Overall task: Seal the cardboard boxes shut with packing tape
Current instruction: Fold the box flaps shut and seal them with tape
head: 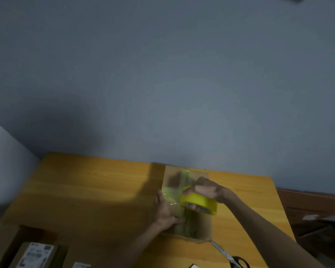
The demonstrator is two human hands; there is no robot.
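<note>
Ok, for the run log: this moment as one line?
step: taping | right hand: grips tape roll above box | left hand: rests on box top | scissors: on table near box

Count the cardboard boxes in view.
2. One box sits on the table under the left hand and the right hand, which grips the tape roll; a labelled box lies at bottom left. More may be cut off at the bottom edge.

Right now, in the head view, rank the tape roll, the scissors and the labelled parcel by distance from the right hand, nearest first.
1. Tape roll: gripped in the right hand.
2. Scissors: lower right, on the table.
3. Labelled parcel: far lower left.
</note>
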